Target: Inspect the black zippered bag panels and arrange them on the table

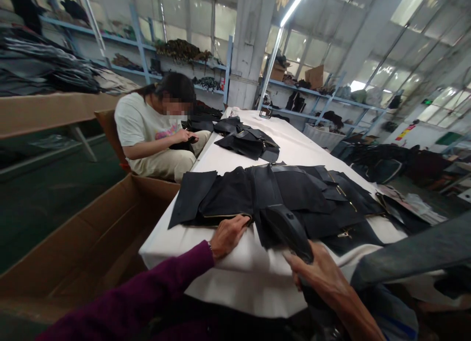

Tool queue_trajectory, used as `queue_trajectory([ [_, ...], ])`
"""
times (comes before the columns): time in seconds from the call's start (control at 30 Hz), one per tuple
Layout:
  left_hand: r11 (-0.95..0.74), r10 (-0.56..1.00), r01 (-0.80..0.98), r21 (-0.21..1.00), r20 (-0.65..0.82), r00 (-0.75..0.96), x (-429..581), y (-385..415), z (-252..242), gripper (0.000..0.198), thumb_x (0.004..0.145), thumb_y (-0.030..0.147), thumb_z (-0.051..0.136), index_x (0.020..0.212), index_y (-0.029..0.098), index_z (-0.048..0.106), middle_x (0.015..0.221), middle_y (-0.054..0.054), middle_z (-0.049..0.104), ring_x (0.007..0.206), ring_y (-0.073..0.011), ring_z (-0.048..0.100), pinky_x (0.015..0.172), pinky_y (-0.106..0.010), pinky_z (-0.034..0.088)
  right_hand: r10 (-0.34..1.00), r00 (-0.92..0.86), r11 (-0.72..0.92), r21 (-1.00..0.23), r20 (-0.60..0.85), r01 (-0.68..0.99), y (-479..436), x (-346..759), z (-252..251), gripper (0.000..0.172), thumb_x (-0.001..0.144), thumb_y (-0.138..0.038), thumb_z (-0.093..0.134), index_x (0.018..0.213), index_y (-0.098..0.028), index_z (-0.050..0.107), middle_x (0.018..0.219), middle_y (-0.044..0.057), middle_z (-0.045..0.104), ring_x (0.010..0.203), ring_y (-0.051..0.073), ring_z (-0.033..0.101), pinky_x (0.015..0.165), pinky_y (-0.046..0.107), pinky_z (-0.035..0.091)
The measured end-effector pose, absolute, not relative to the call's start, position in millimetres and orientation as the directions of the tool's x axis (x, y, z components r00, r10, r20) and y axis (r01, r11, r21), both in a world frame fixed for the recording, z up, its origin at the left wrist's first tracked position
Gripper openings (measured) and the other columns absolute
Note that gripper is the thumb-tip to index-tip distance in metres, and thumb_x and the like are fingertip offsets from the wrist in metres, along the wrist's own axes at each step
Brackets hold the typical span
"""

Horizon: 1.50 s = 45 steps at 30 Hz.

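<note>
My left hand (229, 236) is closed, its fingertips pinching the near edge of a black fabric piece (228, 190) at the end of a gold-toothed zipper (221, 215). The piece lies flat on the white-covered table (235, 252). In my right hand (324, 272) is a black hand-held tool (289, 228) with a long rounded nose and a grip. Its kind I cannot tell for certain. The nose points up and left over a black strip and the nearby fabric. More black pieces (305, 189) with gold zippers overlap to the right, one with a metal zipper pull (345, 233).
Across the table's left side a seated person (154, 125) handles something black. A large open cardboard box (84, 233) stands left of the table. Another black fabric pile (250, 141) lies farther up it. A grey metal bar (415, 252) crosses at the right. Loaded shelves (309, 91) line the wall.
</note>
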<state>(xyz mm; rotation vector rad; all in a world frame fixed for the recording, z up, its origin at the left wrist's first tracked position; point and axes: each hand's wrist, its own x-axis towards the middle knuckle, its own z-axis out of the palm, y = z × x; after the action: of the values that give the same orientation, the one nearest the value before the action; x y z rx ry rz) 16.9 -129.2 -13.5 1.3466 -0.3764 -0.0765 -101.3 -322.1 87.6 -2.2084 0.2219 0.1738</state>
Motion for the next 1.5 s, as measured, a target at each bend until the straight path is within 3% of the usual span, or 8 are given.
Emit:
queue_trajectory([
  [0.33,-0.059,-0.384,-0.326,0.943,0.280,0.880,21.4,-140.4,-21.4,0.013,0.064,0.007,0.068,0.062,0.020,0.065,0.068,-0.003,0.055,0.071,-0.0170,0.050,0.075,-0.022,0.037,-0.137,0.962,-0.629,-0.729,-0.238,-0.270,-347.9,-143.6,75.5,0.027,0.077,-0.046,0.048,0.070,-0.021,0.048,0.042,-0.005,0.051,0.041,0.014,0.053,0.045,0.025,0.043],
  [0.6,-0.435,-0.725,-0.693,0.575,0.232,0.648,18.5,-116.9,28.0,0.017,0.077,0.019,0.052,0.061,0.015,0.055,0.056,0.004,0.047,0.054,-0.0090,0.042,0.054,-0.021,0.027,-0.137,0.958,-0.625,-0.729,-0.251,-0.280,-332.3,-162.3,89.7,0.025,0.077,-0.043,0.049,0.067,-0.022,0.044,0.044,-0.006,0.051,0.040,0.013,0.054,0.044,0.023,0.042],
  [0.73,-0.541,-0.620,-0.607,0.582,0.211,0.755,12.9,-111.2,30.0,0.037,0.081,0.034,0.050,0.050,0.014,0.047,0.047,0.005,0.037,0.046,-0.0070,0.034,0.049,-0.022,0.021,-0.095,0.965,-0.645,-0.723,-0.244,-0.247,-326.4,-170.4,91.1,0.025,0.078,-0.044,0.047,0.068,-0.020,0.045,0.043,-0.005,0.052,0.041,0.014,0.054,0.045,0.024,0.043],
  [0.87,-0.698,-0.380,-0.480,0.532,0.292,0.877,-5.0,-115.0,10.0,0.031,0.082,0.031,0.048,0.057,0.015,0.057,0.055,0.001,0.049,0.054,-0.0102,0.045,0.054,-0.023,0.027,-0.098,0.964,-0.643,-0.723,-0.248,-0.251,-322.1,-171.6,88.0,0.024,0.077,-0.043,0.047,0.072,-0.020,0.045,0.044,-0.006,0.052,0.042,0.014,0.054,0.044,0.023,0.043],
  [1.03,-0.588,-0.221,-0.448,0.674,0.398,0.890,-31.4,-120.2,-7.3,0.025,0.083,0.022,0.046,0.064,0.016,0.061,0.077,-0.004,0.055,0.071,-0.0130,0.052,0.066,-0.023,0.037,-0.080,0.941,-0.632,-0.713,-0.329,-0.303,-317.2,-164.9,86.0,0.019,0.075,-0.039,0.046,0.071,-0.021,0.043,0.044,-0.008,0.047,0.039,0.012,0.052,0.041,0.022,0.040],
  [1.2,-0.220,-0.130,-0.136,0.966,0.109,0.985,-36.1,-121.7,-21.2,0.026,0.080,0.036,0.053,0.070,0.014,0.062,0.070,-0.002,0.055,0.052,-0.0096,0.048,0.045,-0.020,0.036,-0.066,0.918,-0.657,-0.675,-0.391,-0.335,-315.6,-149.0,86.7,0.019,0.075,-0.039,0.047,0.071,-0.021,0.044,0.045,-0.007,0.046,0.041,0.012,0.053,0.042,0.021,0.040],
  [1.37,-0.099,-0.171,0.161,0.982,-0.176,0.969,-19.4,-122.1,-23.9,0.039,0.076,0.048,0.054,0.060,0.013,0.057,0.047,0.001,0.049,0.038,-0.0085,0.043,0.037,-0.019,0.031,-0.038,0.922,-0.713,-0.636,-0.385,-0.295,-307.9,-127.7,90.6,0.019,0.075,-0.039,0.046,0.071,-0.020,0.045,0.045,-0.007,0.048,0.043,0.013,0.054,0.044,0.022,0.041],
  [1.5,-0.158,-0.138,0.171,0.973,-0.193,0.971,-17.4,-121.8,-22.8,0.046,0.082,0.044,0.043,0.050,0.013,0.054,0.039,0.001,0.045,0.034,-0.0079,0.042,0.036,-0.019,0.031,-0.016,0.913,-0.722,-0.627,-0.409,-0.293,-299.7,-116.5,97.7,0.021,0.075,-0.041,0.046,0.075,-0.020,0.045,0.048,-0.006,0.050,0.044,0.014,0.056,0.044,0.022,0.041],
])
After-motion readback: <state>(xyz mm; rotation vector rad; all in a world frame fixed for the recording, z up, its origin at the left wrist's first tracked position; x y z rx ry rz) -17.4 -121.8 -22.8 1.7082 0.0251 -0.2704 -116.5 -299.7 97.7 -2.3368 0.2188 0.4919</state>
